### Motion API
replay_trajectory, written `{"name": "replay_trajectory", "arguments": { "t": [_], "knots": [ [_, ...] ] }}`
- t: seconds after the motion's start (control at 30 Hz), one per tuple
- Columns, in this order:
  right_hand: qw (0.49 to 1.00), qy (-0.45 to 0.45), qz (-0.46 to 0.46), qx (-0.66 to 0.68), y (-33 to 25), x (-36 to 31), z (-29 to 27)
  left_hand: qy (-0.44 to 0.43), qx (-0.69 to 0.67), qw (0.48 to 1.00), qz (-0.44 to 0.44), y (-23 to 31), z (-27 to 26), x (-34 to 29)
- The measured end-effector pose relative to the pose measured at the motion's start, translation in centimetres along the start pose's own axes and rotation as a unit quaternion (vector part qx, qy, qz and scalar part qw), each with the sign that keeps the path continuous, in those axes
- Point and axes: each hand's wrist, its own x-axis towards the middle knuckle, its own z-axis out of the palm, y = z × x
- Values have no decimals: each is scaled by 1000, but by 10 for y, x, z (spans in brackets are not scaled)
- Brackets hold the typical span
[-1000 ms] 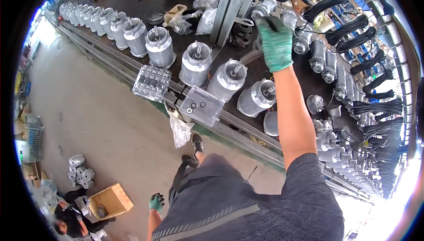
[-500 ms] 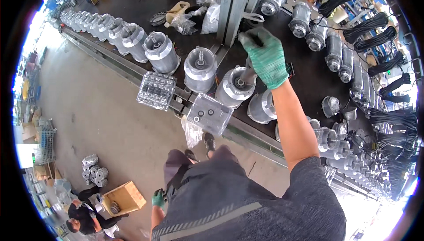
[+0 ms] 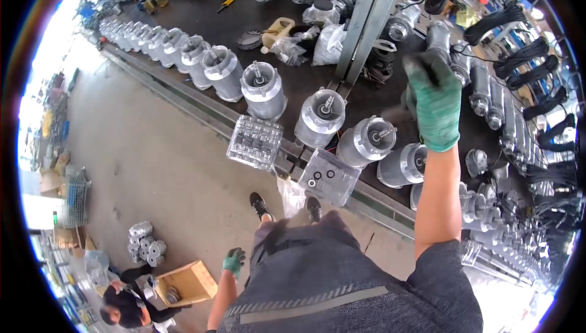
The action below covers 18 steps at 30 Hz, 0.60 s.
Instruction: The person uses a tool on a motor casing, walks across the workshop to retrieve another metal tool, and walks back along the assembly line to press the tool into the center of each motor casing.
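Here the right hand [image 3: 434, 104], in a green glove, is raised over the dark workbench [image 3: 244, 25], well beyond the row of silver motor housings [image 3: 323, 116] that stand along the bench's near edge. Its fingers are curled inward, but the glove is blurred and I cannot tell whether they grip anything. The left hand [image 3: 232, 261], also gloved green, hangs low beside the person's hip, far from the bench, fingers loosely bent and holding nothing that shows.

The likeliest trouble, as I judge it, is the outstretched forearm brushing the housing [image 3: 372, 141] just beneath it; that one is tilted with its shaft pointing up and outward, and a knock could roll it off the bench's near edge. Two clear plastic parts trays [image 3: 255, 142] hang on that same edge and could be dislodged too.

The housings are ribbed, pale cast metal cylinders, each with a short steel shaft at the centre of its open end. They run in a line along the bench's near edge, the farther ones upright and close together, the nearer ones leaning. Black cable coils [image 3: 537, 52] hang past the bench's far side.
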Motion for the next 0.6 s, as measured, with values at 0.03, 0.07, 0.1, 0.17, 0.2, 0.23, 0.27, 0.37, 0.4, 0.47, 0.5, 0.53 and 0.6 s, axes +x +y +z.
{"name": "replay_trajectory", "arguments": {
  "t": [0.03,0.07,0.1,0.17,0.2,0.23,0.27,0.37,0.4,0.47,0.5,0.53,0.6],
  "knots": [
    [996,9,27,82,-12,0,15,-5,-11,1000,-16,4,-6,7],
    [994,3,17,110,-17,4,29,-9,-23,999,-32,5,-12,14],
    [994,4,-1,105,-12,12,42,-14,-23,999,-38,5,-20,25],
    [994,-6,6,105,1,27,70,-25,-19,999,-37,4,-38,41],
    [993,-16,30,112,6,32,83,-29,-20,999,-35,5,-47,48],
    [995,-18,26,98,13,36,94,-37,-20,999,-25,4,-55,52],
    [997,-7,22,69,23,38,101,-40,-21,999,-20,14,-57,59],
    [998,3,38,-53,50,40,122,-18,8,999,-44,22,-72,59],
    [990,7,-11,-138,59,39,127,-13,2,999,-43,24,-77,61],
    [965,13,-80,-248,109,31,136,-11,41,998,-47,33,-82,64],
    [980,13,-58,-189,107,29,141,-11,38,998,-49,34,-86,66],
    [991,13,-35,-131,105,28,144,-7,33,998,-50,36,-90,68],
    [988,-31,137,-64,86,33,144,-20,9,999,-48,45,-101,73]
  ]
}}
